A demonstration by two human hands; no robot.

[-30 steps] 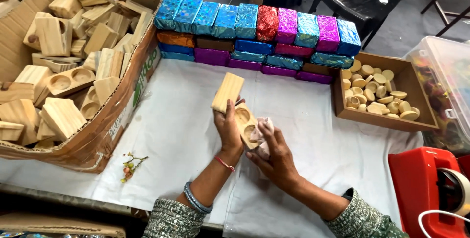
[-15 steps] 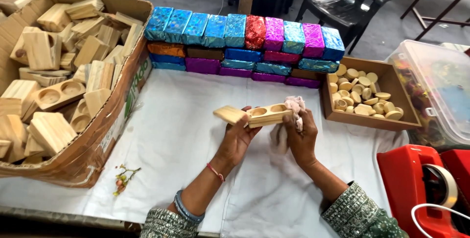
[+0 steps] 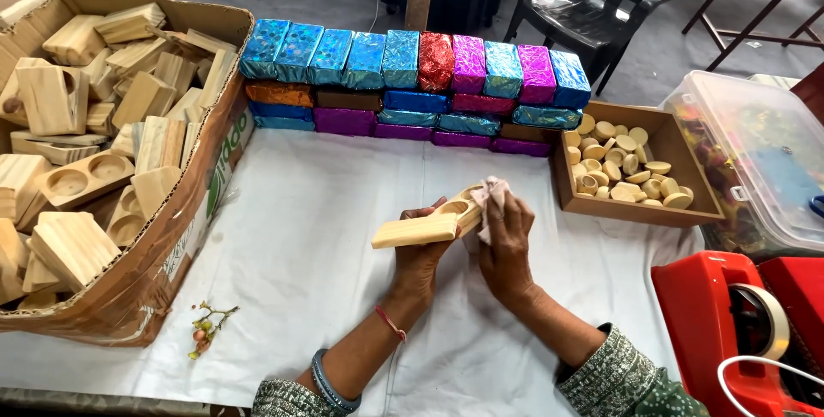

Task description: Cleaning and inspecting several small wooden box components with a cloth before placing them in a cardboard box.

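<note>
My left hand holds a pale wooden block with round hollows, lying flat above the white-covered table. My right hand presses a small pinkish cloth against the block's right end. Both hands meet at the table's middle, in front of a wall of foil-wrapped blocks in blue, red, purple and orange.
A big cardboard box of wooden blocks stands at the left. A shallow wooden tray of round wooden discs sits at the right, beside a clear plastic bin. A red tape dispenser is at the lower right. A small dried sprig lies near the box.
The block has gone from upright to lying flat in my left hand. My right hand has come onto its right end with the cloth.
</note>
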